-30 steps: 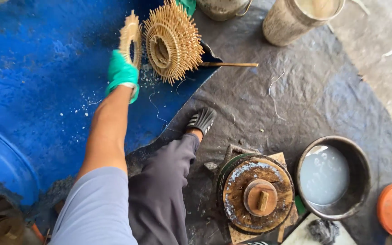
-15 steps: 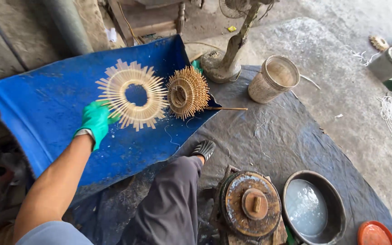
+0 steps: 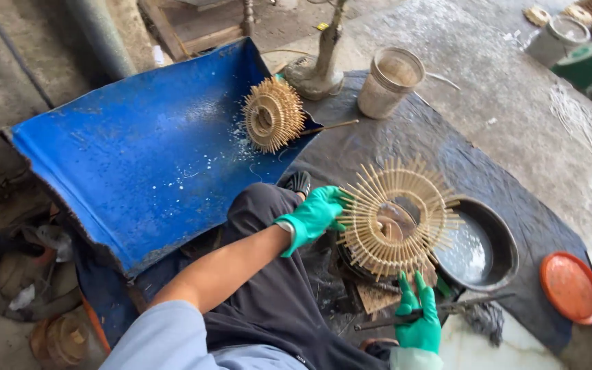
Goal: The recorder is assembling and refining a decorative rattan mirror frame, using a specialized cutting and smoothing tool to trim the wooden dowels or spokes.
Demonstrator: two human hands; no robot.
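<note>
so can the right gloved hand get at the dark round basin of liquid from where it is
Probably yes. The right hand sits just below the bamboo-stick ring, and the dark round basin lies close to its right with open ground between; only a thin dark rod lies nearby.

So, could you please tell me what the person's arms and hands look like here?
Both hands wear teal-green rubber gloves: the left hand and the right hand. The left glove ends at the wrist, the forearm above it is bare, and a light grey-blue short sleeve covers the upper arm.
</note>
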